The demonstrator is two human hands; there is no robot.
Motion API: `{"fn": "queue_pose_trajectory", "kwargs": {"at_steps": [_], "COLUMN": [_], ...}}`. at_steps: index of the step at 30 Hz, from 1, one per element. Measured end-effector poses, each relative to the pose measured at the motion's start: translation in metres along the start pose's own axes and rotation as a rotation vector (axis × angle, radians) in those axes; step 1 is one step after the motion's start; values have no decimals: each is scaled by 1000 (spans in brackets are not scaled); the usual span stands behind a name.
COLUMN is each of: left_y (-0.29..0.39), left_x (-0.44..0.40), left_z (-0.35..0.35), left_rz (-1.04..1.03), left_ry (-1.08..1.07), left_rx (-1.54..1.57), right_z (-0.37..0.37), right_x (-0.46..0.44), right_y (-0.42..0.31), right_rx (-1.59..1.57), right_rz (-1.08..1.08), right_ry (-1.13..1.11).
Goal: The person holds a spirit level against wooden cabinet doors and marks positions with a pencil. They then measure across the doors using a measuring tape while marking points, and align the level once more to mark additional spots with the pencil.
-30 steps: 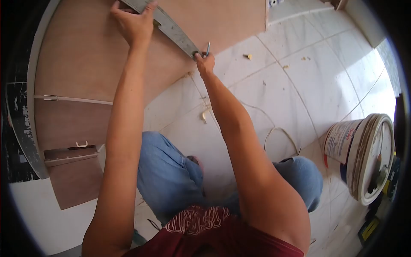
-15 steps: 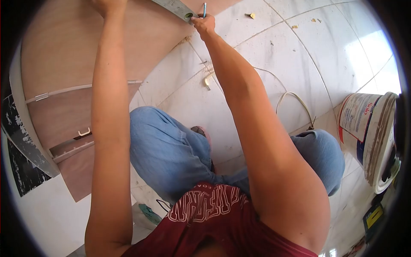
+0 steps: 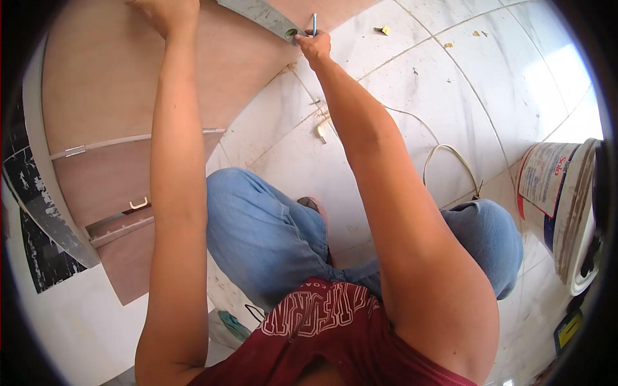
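My right hand (image 3: 314, 49) is closed around a thin blue pencil or pen (image 3: 315, 24) that points up. Its thumb side touches the near end of a grey metal spirit level (image 3: 261, 18) with a round green vial. The level lies slanted across a brown wooden panel (image 3: 238, 61) and runs out past the top edge. At the upper left, my left hand (image 3: 168, 14) is over the same panel with one digit stretched leftward. The top edge cuts off its other fingers, so its grip is hidden.
A hinged panel section with a pale handle (image 3: 138, 204) lies at left. A white bucket (image 3: 541, 177) stands at right on the tiled floor (image 3: 386, 83). A cable (image 3: 444, 149) curves nearby. Scraps and sawdust are scattered by the panel. My bent knees (image 3: 257, 219) are below.
The view has shifted a little, so the panel and both hands appear slightly lower and further right. More of my left hand shows. My right hand still has the blue pencil or pen.
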State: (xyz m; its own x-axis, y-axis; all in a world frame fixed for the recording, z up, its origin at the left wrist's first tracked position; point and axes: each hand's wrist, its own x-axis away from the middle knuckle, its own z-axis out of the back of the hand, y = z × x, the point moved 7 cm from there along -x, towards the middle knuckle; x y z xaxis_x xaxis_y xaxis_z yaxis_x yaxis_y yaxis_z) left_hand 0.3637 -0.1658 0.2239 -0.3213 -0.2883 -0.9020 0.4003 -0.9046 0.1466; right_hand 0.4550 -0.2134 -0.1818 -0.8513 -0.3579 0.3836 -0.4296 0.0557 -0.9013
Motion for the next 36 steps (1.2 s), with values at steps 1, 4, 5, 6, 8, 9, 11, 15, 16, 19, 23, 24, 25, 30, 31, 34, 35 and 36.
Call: {"fn": "queue_pose_trajectory", "kwargs": {"at_steps": [1,4,5,6,8,9,11,15,16,19,23,24,25,30,31,34,35,36], "left_y": [2,-2,-5,-7,-12,-14,-16,-18,-19,-21,-22,-22,-22,-20,-20,-27,-26,-26], "left_x": [0,-2,-2,-3,-3,-3,-4,-4,-4,-5,-5,-5,-6,-7,-6,-8,-8,-7], "left_z": [-1,-6,-7,-8,-9,-11,-13,-15,-16,-16,-18,-18,-17,-16,-17,-19,-20,-20], "left_rz": [27,17,24,30,43,47,55,65,70,74,90,91,102,80,76,97,80,76], "left_ry": [-21,-19,-31,-42,-61,-69,-83,-104,-105,-113,-125,-126,-129,-141,-134,-138,-133,-135], "left_rx": [0,7,8,5,2,1,0,-2,-5,-8,-17,-18,-29,16,8,12,1,0], "right_z": [2,4,3,3,2,1,1,3,3,2,2,4,5,4,4,7,8,9], "right_x": [3,8,7,7,6,6,5,6,6,4,7,8,9,6,5,9,10,11], "right_y": [-2,-4,-4,-3,-1,-1,0,0,-1,2,0,-2,-4,-4,-3,-7,-6,-5], "right_rx": [8,-3,-6,-8,-18,-19,-22,-32,-33,-38,-84,-78,-73,-43,-49,-84,-100,-96], "right_rz": [4,-29,-26,-23,-12,-13,-17,-31,-35,-27,-83,-83,-84,-30,-32,-61,-75,-75], "right_ry": [6,10,19,26,37,39,40,30,33,43,34,39,43,56,53,29,20,25]}}
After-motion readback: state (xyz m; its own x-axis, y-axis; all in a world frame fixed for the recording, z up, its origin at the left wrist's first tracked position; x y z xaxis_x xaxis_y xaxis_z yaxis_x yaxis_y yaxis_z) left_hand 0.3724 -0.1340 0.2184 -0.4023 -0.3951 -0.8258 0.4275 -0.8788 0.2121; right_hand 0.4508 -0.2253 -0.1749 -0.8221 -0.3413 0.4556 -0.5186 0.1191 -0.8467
